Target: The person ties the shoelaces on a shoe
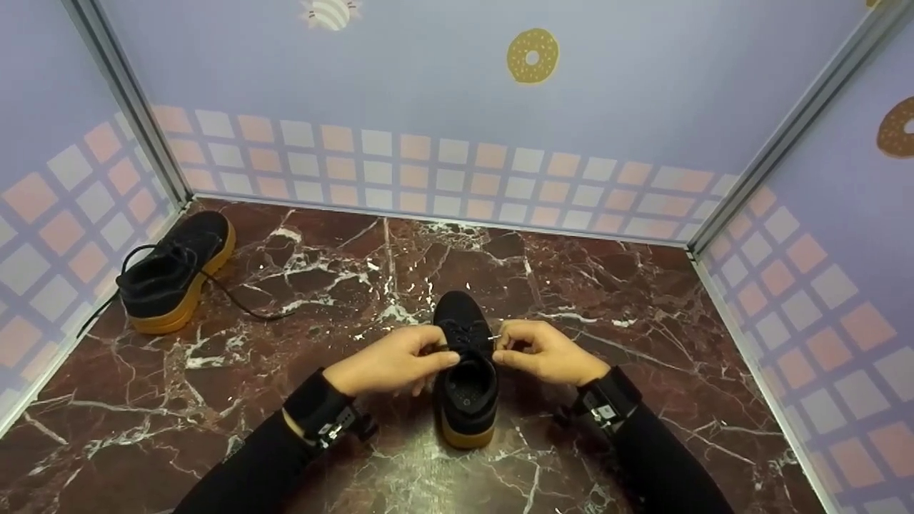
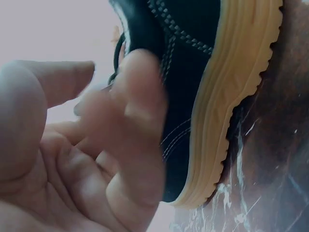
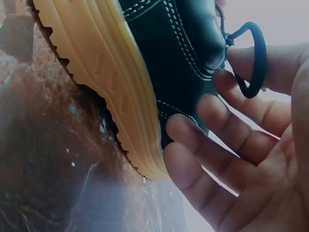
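Observation:
A black lace-up shoe (image 1: 468,421) with a tan gum sole stands in the middle, toe pointing away, between both hands. On its left, the left hand (image 1: 400,360) curls its fingers at the lacing; a bit of dark lace (image 2: 117,53) runs in behind a fingertip, and the grip is partly hidden and blurred. From the other side, the right hand (image 1: 550,353) pinches the shoelace between thumb and forefinger, and a black lace loop (image 3: 259,53) bows out over them. The right hand's other fingers (image 3: 183,164) lie loosely bent beside the shoe's side.
A second black shoe (image 1: 175,275) with a tan sole sits at the far left by the wall, its loose lace (image 1: 246,308) trailing over the marbled brown surface (image 1: 321,457). Pale purple panels (image 1: 428,86) with printed squares enclose the back and sides.

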### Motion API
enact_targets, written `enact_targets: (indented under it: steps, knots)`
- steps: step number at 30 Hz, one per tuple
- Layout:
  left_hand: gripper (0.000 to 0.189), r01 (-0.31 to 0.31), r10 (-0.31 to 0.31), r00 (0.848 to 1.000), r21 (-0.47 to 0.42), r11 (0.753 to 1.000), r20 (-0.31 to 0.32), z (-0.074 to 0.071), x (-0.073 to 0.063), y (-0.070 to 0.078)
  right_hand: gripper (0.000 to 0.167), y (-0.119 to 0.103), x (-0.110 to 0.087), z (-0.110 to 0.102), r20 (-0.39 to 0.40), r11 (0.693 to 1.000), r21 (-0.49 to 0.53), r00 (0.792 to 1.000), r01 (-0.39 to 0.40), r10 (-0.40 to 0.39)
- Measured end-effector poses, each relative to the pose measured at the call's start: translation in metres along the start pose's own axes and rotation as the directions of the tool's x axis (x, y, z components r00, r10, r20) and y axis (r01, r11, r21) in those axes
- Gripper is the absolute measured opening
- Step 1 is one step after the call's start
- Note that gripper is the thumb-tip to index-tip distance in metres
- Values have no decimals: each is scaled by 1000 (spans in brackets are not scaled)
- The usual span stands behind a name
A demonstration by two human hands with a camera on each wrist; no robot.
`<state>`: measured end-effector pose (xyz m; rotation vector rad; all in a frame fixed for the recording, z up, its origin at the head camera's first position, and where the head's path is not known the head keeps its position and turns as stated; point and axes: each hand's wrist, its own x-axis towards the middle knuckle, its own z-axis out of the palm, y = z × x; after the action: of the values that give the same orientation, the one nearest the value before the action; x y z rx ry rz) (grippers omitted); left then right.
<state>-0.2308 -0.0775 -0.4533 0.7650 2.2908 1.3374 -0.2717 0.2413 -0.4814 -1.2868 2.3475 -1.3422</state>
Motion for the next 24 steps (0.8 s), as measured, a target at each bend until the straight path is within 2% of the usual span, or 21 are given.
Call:
enact_targets:
  steps: [3,6,10,15,17,18,24]
  knots:
    - [29,-35,38,999,64,997,-39,5,3,0,11,0,-1,1,11,1000,5,1000,3,-3]
    - [29,-64,72,996,146,987,-49,8,4,-1,15,0,-2,0,18,1000,16,1000,8,-8]
    - [31,-114,124,992,239,964,-24,7,2,-2,20,0,-1,-2,33,997,72,999,7,-9]
    - [31,-198,202,979,354,914,25,1,1,-5,21,3,0,-3,49,988,152,999,-9,1]
    - [31,-218,220,975,373,902,39,-2,2,-6,22,4,0,-4,53,985,171,999,-17,8]
    - [31,-226,225,973,370,901,48,-4,2,-7,22,4,1,-4,57,985,174,998,-18,8]
    - [28,-212,195,977,274,938,90,-9,3,-11,22,8,0,-6,68,980,201,997,8,-22]
